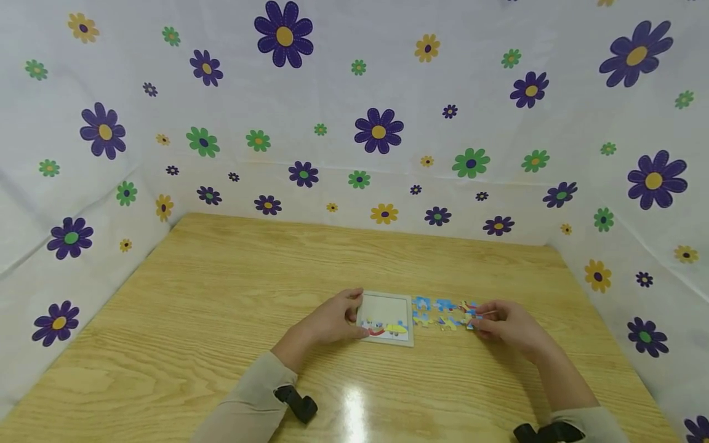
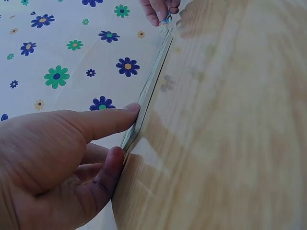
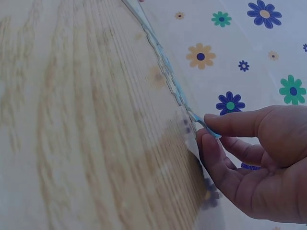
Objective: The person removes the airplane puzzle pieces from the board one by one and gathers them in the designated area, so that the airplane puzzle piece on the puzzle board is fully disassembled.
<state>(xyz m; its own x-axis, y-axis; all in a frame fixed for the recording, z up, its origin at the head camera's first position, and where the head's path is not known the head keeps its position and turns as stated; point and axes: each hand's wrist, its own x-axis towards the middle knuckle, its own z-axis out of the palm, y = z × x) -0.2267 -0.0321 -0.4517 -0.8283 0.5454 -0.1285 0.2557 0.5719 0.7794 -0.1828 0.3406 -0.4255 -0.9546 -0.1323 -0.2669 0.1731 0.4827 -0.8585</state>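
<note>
Right hand (image 1: 506,326) pinches a puzzle piece (image 3: 204,125), mostly hidden; left hand (image 1: 332,320) grips the tray (image 1: 386,317).

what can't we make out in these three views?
- Picture printed on the puzzle tray: too small in the head view, edge-on in both wrist views.
- Puzzle piece pinched by the right hand: only its edge shows.
- Left hand palm: hidden, back faces the head camera.

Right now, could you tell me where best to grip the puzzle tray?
Pinch the puzzle tray at its left edge, coming from the left, as the left hand does: it lies flat and thin, and loose pieces crowd its right side.
</note>
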